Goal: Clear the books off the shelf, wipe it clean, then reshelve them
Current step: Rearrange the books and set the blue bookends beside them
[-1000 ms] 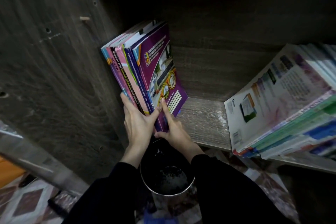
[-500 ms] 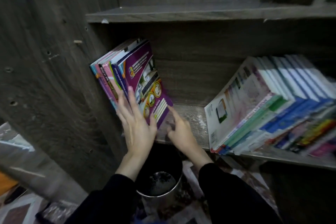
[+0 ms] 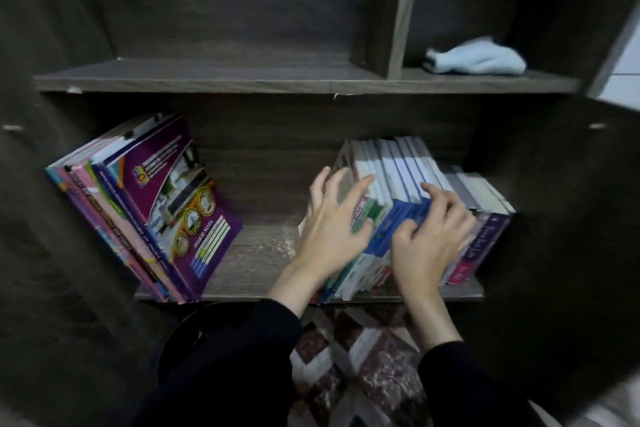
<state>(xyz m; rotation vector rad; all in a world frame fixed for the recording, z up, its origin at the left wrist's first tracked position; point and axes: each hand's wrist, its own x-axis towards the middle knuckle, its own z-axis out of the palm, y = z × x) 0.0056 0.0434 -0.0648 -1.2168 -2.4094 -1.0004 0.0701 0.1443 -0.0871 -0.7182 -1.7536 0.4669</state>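
Resting on the right book stack [image 3: 398, 163], your left hand [image 3: 330, 222] spreads its fingers; your right hand [image 3: 429, 239] curls fingers over its spines.

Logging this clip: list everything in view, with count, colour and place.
bookcase: one, dark wood, fills the view.
left books: one group, purple cover in front, pink and blue behind, leaning on the lower shelf's left wall.
right books: one group, white, blue, green, purple, lower shelf, right.
cloth: one, pale blue, upper right compartment.
round container: one, dark, below the shelf, partly behind a sleeve.
floor covering: one, patterned red and white, below the shelf.
sleeves: two, black.
left hand: one, fingers spread against the right books' left side.
right hand: one, fingers curled over the right books' spines.
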